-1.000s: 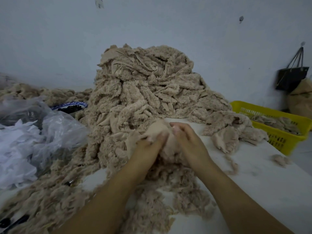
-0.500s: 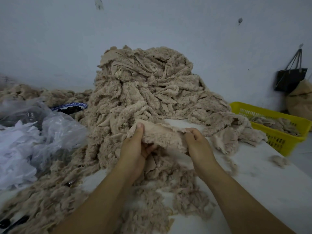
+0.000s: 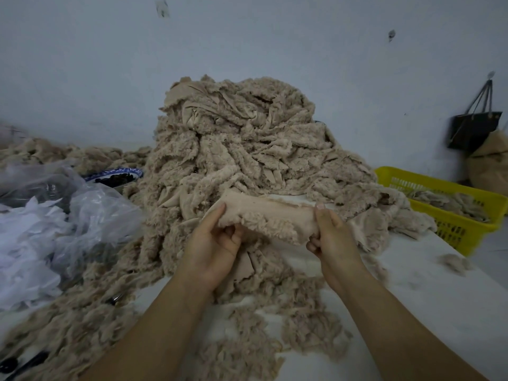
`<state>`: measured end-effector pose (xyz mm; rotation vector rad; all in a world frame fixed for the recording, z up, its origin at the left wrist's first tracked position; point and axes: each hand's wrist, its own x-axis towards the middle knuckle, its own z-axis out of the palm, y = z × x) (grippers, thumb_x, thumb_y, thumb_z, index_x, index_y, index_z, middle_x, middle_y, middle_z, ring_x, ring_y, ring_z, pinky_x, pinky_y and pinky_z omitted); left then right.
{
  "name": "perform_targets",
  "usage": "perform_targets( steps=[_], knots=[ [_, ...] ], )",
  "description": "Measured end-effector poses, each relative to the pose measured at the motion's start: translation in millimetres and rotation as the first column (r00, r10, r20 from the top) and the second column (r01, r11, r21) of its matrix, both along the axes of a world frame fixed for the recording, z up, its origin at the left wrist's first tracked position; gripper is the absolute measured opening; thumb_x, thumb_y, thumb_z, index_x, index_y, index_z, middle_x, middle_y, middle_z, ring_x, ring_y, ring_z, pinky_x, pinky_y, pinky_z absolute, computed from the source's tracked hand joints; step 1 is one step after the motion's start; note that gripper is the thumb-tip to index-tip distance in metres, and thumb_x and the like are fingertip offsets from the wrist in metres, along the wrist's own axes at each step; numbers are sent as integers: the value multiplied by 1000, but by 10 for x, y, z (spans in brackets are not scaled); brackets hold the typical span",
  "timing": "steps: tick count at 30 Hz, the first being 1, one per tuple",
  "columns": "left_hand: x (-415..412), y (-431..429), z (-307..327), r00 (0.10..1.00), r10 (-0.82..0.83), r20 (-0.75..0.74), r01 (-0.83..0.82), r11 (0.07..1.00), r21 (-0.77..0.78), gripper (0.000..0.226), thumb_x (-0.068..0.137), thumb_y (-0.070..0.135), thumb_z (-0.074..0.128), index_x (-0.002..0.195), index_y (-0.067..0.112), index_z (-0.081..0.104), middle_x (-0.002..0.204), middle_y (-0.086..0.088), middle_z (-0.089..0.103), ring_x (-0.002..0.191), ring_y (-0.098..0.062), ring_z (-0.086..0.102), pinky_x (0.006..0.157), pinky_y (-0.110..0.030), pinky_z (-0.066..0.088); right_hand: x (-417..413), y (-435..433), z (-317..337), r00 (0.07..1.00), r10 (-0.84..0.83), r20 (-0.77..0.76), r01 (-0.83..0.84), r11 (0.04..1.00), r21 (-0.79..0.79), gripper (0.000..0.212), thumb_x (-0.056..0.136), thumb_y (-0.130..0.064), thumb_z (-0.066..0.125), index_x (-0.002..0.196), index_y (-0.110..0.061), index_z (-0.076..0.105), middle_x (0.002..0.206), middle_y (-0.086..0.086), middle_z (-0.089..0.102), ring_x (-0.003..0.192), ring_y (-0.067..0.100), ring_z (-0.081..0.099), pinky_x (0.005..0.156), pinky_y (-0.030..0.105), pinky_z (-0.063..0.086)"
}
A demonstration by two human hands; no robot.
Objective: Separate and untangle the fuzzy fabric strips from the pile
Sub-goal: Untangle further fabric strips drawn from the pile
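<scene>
A tall pile of beige fuzzy fabric strips [image 3: 242, 144] rises against the wall at the middle of the white table [image 3: 439, 298]. One fuzzy strip [image 3: 269, 215] is stretched out flat in front of the pile, smooth backing up and fuzz along its lower edge. My left hand [image 3: 214, 248] pinches its left end, thumb on top. My right hand [image 3: 332, 237] grips its right end the same way. Loose beige scraps [image 3: 275, 325] lie on the table below my hands.
A yellow plastic basket [image 3: 450, 215] holding strips stands at the right table edge. Crumpled clear plastic and white pieces [image 3: 49, 232] fill the left. A blue-rimmed bowl [image 3: 115, 177] sits behind them. A black bag [image 3: 472, 130] hangs on the wall.
My hands have moved apart, from bunched together on the fabric to holding the strip's two ends. The strip is now spread out wide between them.
</scene>
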<state>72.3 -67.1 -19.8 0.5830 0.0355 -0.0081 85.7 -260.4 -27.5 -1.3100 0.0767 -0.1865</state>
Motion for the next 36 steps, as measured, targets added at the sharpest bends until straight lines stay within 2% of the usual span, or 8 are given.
perform_targets(
  steps=[4, 7, 10, 15, 23, 28, 32, 36],
  knots=[
    [-25, -11, 20, 985, -115, 126, 94, 983, 158, 33, 87, 32, 65, 110, 10, 74, 114, -8, 70, 100, -19, 68, 83, -31, 54, 32, -36, -13, 994, -43, -105, 60, 985, 163, 31, 101, -43, 50, 91, -17, 62, 70, 3, 55, 60, 16, 52, 55, 28, 47],
    [-65, -90, 3, 988, -56, 147, -20, 883, 469, 29, 94, 36, 59, 105, 14, 75, 104, -7, 73, 91, -16, 69, 73, -27, 53, 62, -84, 22, 986, -48, -157, 101, 932, 348, 23, 102, -36, 51, 97, -15, 60, 65, 0, 53, 50, 11, 49, 42, 23, 44],
    [-102, -196, -79, 958, 95, 269, -282, 471, 836, 15, 95, 36, 63, 99, 26, 73, 95, 11, 75, 93, -7, 70, 71, -13, 52, 1, -43, 73, 972, 231, -47, -191, 890, 414, 34, 100, -40, 51, 110, -9, 59, 69, 1, 67, 48, 8, 56, 43, 21, 48],
    [-96, -268, -171, 886, -163, 434, -435, 34, 900, 13, 98, 22, 59, 100, 21, 72, 92, 7, 71, 91, -8, 65, 77, -20, 50, -168, 219, 3, 881, 473, -16, -470, 872, -138, 46, 79, -52, 67, 104, -13, 67, 84, 0, 68, 76, 14, 63, 72, 31, 55],
    [-98, -244, -181, 916, -119, 383, -384, 11, 923, 15, 98, 40, 50, 93, 42, 63, 138, 19, 36, 128, 10, 32, 100, -4, 25, -37, 87, -16, 976, 209, -62, -215, 968, -126, 21, 103, -19, 48, 88, -10, 60, 71, 7, 64, 60, 18, 56, 56, 29, 47],
    [-38, -183, -195, 907, -22, 421, -422, -29, 906, 38, 105, 32, 36, 118, 16, 68, 146, 16, 39, 138, -1, 28, 116, -27, 22, 112, -327, 160, 979, -162, 122, 62, 812, 580, 32, 101, -35, 52, 121, -11, 57, 100, 1, 70, 83, 17, 73, 64, 25, 58],
    [-26, -182, -194, 908, -4, 420, -408, -246, 879, 29, 104, 25, 44, 120, 16, 67, 142, 4, 48, 134, -14, 37, 114, -31, 25, 138, -167, -42, 987, -79, -137, 121, 937, 327, 29, 103, -22, 49, 127, -7, 52, 111, 11, 62, 80, 20, 71, 67, 27, 60],
    [-62, -122, -196, 878, 107, 467, -375, -453, 809, 36, 99, 26, 52, 134, 20, 57, 147, 2, 43, 135, -20, 31, 112, -38, 22, 79, -4, -120, 996, 51, -75, -64, 983, -175, 15, 102, -21, 50, 100, -15, 64, 94, 5, 69, 66, 12, 68, 60, 24, 56]
  ],
)
